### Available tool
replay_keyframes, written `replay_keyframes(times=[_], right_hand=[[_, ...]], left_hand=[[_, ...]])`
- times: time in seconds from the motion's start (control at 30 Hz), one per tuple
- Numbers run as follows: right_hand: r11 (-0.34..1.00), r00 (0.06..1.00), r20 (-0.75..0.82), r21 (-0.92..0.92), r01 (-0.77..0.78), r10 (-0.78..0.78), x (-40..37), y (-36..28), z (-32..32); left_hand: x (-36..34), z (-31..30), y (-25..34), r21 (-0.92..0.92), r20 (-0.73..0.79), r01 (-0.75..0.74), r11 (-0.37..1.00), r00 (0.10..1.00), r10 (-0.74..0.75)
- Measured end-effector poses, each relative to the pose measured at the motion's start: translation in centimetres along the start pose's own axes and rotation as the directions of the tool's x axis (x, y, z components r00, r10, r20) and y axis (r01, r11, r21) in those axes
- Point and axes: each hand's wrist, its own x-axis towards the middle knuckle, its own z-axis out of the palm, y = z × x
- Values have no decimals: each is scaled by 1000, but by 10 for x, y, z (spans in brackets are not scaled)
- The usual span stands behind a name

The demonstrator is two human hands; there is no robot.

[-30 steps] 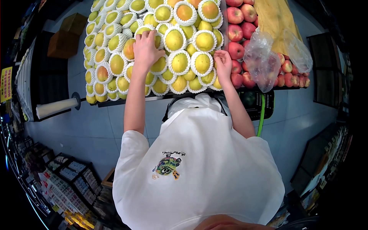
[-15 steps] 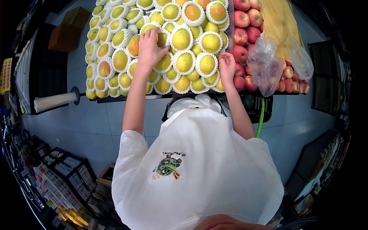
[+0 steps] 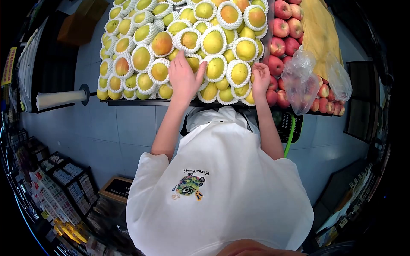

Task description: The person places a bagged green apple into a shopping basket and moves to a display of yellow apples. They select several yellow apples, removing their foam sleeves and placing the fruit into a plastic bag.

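My left hand (image 3: 185, 79) lies over the near part of a slope of yellow-green pears in white foam nets. Its fingers are stretched out and its thumb stands apart, with nothing held. Just past its fingertips sits a netted pear (image 3: 188, 40), and left of that a pear with an orange blush (image 3: 162, 43). At the right edge of the pears is my right hand (image 3: 261, 80), its fingers loosely curled and nothing visible in them. A netted pear (image 3: 238, 74) is close to its left; red apples (image 3: 275, 65) lie to its right.
A crumpled clear plastic bag (image 3: 301, 81) lies over the apples, with another clear bag (image 3: 340, 79) farther right. Yellow cloth (image 3: 320, 38) covers part of the display. A bag roll (image 3: 61, 100) sticks out at left. A dark basket (image 3: 284, 123) with a green handle is below the front edge.
My left hand has drawn back toward me and to the right, off the pears it was touching, and its fingers have straightened. My right hand stays at the pears' right edge, still curled.
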Motion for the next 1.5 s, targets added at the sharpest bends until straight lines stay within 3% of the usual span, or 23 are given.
replay_keyframes(times=[0.1,0.17,0.23,0.33,0.37,0.43,0.47,0.63,0.7,0.87,0.93,0.97,1.03,1.1,1.17,1.23,1.3,1.37,1.4,1.43,1.5], right_hand=[[998,1000,-7,-62,-24,24,0,-4,-2],[998,999,8,-60,-35,36,-1,-6,-1],[997,1000,-6,-76,-20,20,-1,-8,1],[991,999,19,-130,-41,44,0,-8,-1],[990,999,11,-132,-46,47,0,-6,-2],[991,999,22,-128,-37,40,1,-3,-4],[991,999,24,-131,-25,29,1,-2,-4],[992,1000,19,-127,-2,4,1,-2,-4],[992,1000,10,-122,-10,11,0,-3,-2],[991,1000,-5,-129,-29,28,4,-23,5],[955,967,-126,-227,189,-222,18,-35,9],[955,968,-121,-226,191,-222,19,-50,24],[848,910,136,-330,415,-393,14,-94,81],[602,736,527,-442,665,-425,11,-131,139],[457,547,730,-355,816,-410,10,-138,182],[395,475,826,-344,852,-305,13,-125,208],[317,447,843,-354,880,-298,19,-99,226],[239,422,859,-362,901,-290,21,-79,235],[175,436,874,-405,897,-212,22,-74,239],[108,454,881,-442,890,-133,24,-70,241],[102,479,870,-469,877,-117,24,-74,245]], left_hand=[[-6,3,-2,178,1,-55,982,998,56],[-8,-6,-2,137,164,-7,991,986,-16],[-4,-13,-9,109,157,6,994,987,-23],[9,-25,-23,-85,296,74,994,954,-46],[16,-29,-23,-85,287,78,993,956,-50],[33,-36,-23,-35,89,81,996,993,-78],[42,-35,-17,-135,41,153,979,988,-149],[56,17,-14,-105,-36,194,975,979,-198],[56,23,-12,-213,-110,213,954,965,-240],[45,32,-19,-307,-135,222,925,952,-273],[40,29,-29,-356,18,284,890,955,-297],[39,29,-30,-355,15,286,890,954,-300],[37,27,-32,-363,38,238,901,970,-241],[40,0,-25,-270,63,221,937,975,-212],[49,-26,-27,-177,89,196,965,979,-183],[59,-42,-42,79,14,39,996,999,-40],[70,-32,-67,115,56,16,993,998,-22],[80,-29,-79,232,224,-91,968,974,38],[89,-32,-78,292,362,-56,955,930,-57],[93,-33,-81,292,357,-59,955,933,-51],[97,-34,-87,417,448,-249,874,893,41]])
